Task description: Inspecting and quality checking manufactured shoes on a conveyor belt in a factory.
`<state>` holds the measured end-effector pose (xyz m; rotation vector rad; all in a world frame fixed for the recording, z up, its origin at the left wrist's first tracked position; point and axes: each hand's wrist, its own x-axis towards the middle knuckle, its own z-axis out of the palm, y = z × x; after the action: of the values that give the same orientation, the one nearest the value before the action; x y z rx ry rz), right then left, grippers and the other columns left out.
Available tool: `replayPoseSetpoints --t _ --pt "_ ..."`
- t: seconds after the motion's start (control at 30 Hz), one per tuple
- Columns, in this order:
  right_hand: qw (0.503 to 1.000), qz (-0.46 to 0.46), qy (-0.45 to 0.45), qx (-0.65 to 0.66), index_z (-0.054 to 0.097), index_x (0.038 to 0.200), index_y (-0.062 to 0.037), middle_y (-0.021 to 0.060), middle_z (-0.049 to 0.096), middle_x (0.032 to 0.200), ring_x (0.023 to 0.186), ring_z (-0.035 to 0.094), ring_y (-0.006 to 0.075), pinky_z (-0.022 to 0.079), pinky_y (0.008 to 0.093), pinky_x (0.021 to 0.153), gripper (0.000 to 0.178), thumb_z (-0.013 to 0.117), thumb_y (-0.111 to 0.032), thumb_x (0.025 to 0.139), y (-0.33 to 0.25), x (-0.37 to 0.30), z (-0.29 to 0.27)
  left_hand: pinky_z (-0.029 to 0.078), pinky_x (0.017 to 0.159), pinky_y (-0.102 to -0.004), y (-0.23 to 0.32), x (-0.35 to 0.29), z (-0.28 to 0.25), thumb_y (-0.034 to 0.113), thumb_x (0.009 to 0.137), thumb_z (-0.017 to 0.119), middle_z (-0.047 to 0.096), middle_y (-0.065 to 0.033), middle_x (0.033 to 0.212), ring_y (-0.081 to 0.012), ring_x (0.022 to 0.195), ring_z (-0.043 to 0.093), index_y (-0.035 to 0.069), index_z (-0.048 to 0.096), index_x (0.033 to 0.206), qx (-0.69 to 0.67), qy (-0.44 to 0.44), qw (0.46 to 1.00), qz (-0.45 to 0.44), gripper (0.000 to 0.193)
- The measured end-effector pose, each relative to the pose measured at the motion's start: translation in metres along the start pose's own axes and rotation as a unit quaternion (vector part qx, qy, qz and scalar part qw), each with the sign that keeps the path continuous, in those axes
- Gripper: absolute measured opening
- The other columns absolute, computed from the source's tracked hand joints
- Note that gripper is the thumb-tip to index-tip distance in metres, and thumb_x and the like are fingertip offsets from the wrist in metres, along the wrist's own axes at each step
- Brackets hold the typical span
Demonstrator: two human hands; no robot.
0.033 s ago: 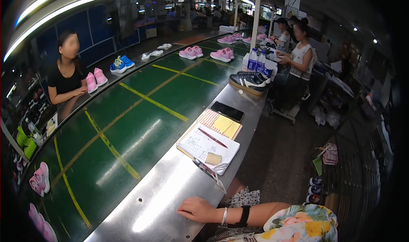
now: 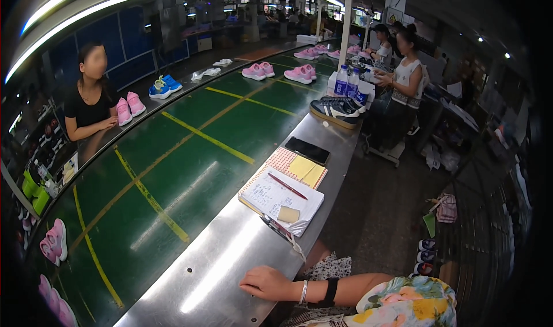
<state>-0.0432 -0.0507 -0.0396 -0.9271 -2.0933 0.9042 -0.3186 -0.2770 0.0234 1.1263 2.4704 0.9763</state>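
My right hand (image 2: 266, 283) rests on the near metal edge of the table (image 2: 224, 263), its fingers loosely curled down. Nothing shows in it. A silver bracelet and a black band circle the wrist and forearm, and the sleeve is floral. Beyond the hand lies an open notebook (image 2: 262, 195) with handwriting, and a dark red pen (image 2: 288, 186) rests across it. A small tan block (image 2: 288, 214) sits on the page's near part. Beside it are a red-patterned sheet with a yellow note pad (image 2: 306, 170) and a black phone (image 2: 307, 150). My left hand is out of sight.
A green conveyor belt (image 2: 173, 171) with yellow lines carries pink shoes (image 2: 300, 74). Dark sneakers (image 2: 336, 111) and bottles (image 2: 341, 81) stand up the table. Across the belt a person (image 2: 87, 99) leans near pink and blue shoes (image 2: 165, 87). Other people (image 2: 408, 76) work at the right.
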Motion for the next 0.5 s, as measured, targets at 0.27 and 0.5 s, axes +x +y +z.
replayPoseSetpoints --t 0.27,0.5 --pt "1.000 -0.002 0.007 0.008 0.062 0.083 -0.0055 0.0075 0.058 0.076 0.077 0.057 0.0266 0.045 0.0372 0.070 0.016 0.056 -0.019 0.088 -0.001 0.000 0.000 0.047 0.075 -0.0316 -0.010 -0.002 0.001 0.010 0.088 0.060 0.060 -0.0098 0.087 -0.0191 0.080 0.055 -0.001 0.061 0.091 -0.013 -0.002 1.000 -0.015 0.011" --pt "1.000 0.005 -0.005 0.013 0.062 0.084 -0.0054 0.0079 0.058 0.077 0.078 0.057 0.0268 0.045 0.0378 0.071 0.016 0.056 -0.020 0.088 0.000 -0.001 -0.002 0.047 0.073 -0.0301 -0.010 -0.004 0.002 0.008 0.087 0.061 0.060 -0.0085 0.085 -0.0173 0.077 0.054 0.000 0.060 0.090 -0.014 0.003 1.000 -0.015 0.008"
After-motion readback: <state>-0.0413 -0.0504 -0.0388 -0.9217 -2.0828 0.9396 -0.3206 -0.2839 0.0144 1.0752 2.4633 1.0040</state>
